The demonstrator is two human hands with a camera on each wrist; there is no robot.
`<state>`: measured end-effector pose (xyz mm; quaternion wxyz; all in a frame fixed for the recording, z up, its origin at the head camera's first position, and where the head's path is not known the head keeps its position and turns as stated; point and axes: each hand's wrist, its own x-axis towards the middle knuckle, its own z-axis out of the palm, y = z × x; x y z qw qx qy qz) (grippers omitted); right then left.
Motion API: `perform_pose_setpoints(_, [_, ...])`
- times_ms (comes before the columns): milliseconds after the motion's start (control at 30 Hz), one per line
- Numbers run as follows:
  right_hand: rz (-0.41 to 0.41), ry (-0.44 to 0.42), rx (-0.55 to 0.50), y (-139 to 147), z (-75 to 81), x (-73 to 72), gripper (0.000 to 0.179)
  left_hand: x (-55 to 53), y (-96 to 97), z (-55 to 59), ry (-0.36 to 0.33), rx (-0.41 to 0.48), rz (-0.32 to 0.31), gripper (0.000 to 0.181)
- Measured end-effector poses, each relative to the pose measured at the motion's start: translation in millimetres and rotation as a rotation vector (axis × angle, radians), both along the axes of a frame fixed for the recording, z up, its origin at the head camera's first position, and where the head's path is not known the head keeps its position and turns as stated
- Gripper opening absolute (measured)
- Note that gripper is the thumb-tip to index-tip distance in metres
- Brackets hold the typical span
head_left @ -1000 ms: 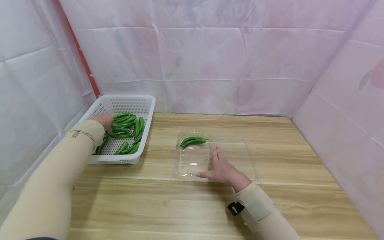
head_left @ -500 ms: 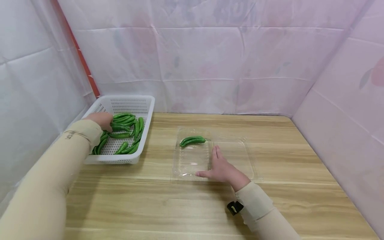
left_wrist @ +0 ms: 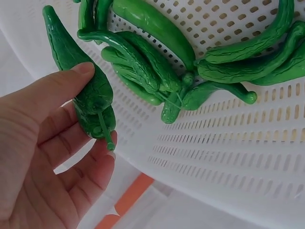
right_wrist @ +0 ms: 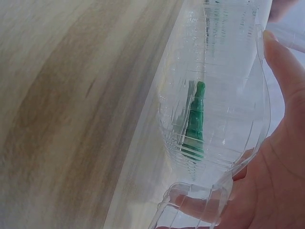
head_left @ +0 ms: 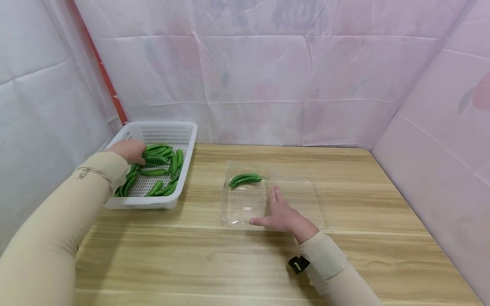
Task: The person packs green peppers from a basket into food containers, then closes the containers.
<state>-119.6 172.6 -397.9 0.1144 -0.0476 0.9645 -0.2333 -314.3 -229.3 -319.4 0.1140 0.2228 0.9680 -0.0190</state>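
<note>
My left hand (head_left: 129, 151) is over the left part of a white basket (head_left: 193, 148). In the left wrist view, its thumb and fingers pinch green chili peppers (left_wrist: 71, 52), one lying over another, with a stem pointing down. Several more green chili peppers (left_wrist: 152, 28) lie in the basket below. At the middle of the table, a clear plastic clamshell box (head_left: 245, 204) lies opened out. Green chili peppers (head_left: 246, 179) lie side by side at its far end. My right hand (head_left: 285, 216) rests on the box between its halves, fingers straight and thumb spread along the near rim.
The wooden table (head_left: 172, 259) has the basket at its back left. White patterned sheeting (head_left: 252, 76) walls off the back and both sides. A red strip (head_left: 99, 63) runs down the left corner behind the basket.
My left hand has lifted slightly within the basket, with peppers in its fingers, and its forearm has shifted left. The right hand and the box have hardly moved.
</note>
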Motion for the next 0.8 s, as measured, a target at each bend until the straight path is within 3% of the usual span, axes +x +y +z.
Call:
perform_pose_setpoints(200, [0.008,-0.009,-0.007,-0.6,-0.5,0.3,0.124,5.9,4.9,3.0,0.023,0.0,-0.008,0.011])
perform_pose_setpoints(467, [-0.005,-0.002,0.0,0.1,1.5,1.6,0.124,14.0,11.8,9.3,0.119,-0.034,-0.024,0.014])
perform_pose_setpoints(800, [0.007,0.007,-0.006,-0.2,0.9,1.8,0.124,21.2,15.9,12.6,0.145,-0.028,-0.004,0.017])
